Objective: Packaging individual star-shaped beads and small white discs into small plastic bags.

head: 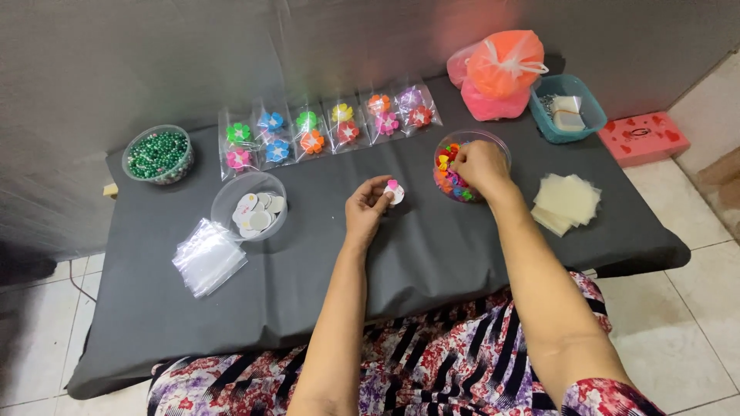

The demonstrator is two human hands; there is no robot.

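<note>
My left hand [368,206] holds a small white disc with a pink petal piece [394,190] on it, above the middle of the dark grey table [432,254]. My right hand [479,166] reaches into a clear round bowl of mixed coloured plastic pieces [449,166], fingers pinched among them. Along the back lies a row of small clear bags with finished coloured flowers [327,127].
A bowl of green beads [158,154] stands at the back left, and a clear bowl of white discs [254,209] and a pile of empty clear bags [206,256] lie nearer. Right: yellowish sheets [566,200], a teal basket [566,108], pink and orange bags [501,73], a pink box [644,137].
</note>
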